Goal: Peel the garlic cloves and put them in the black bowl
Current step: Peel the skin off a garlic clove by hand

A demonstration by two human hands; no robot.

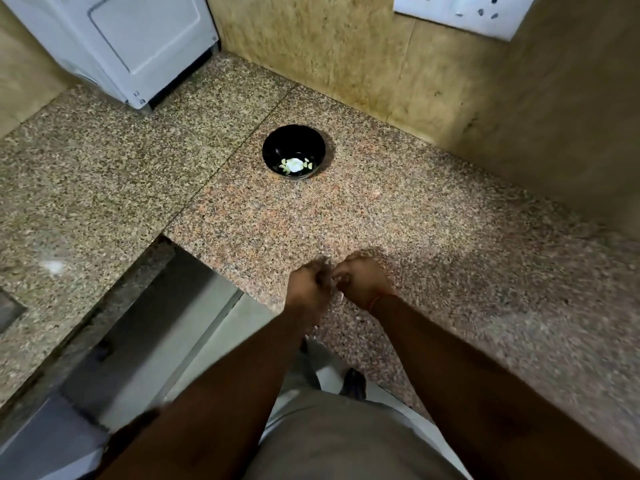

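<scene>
The black bowl (293, 140) stands on the speckled granite counter (433, 216), well beyond my hands. Pale garlic cloves (295, 165) lie at its bottom. My left hand (308, 287) and my right hand (363, 282) are close together above the counter's near edge, fingers curled and pinched toward each other. A small whitish piece, likely a garlic clove (337, 282), shows between the fingertips, blurred. A thin orange thread circles my right wrist.
A white appliance (138, 46) stands at the back left of the counter. Tan tiled walls close the corner, with a white socket plate (460, 12) at top right. The counter's L-shaped edge drops to the floor at lower left.
</scene>
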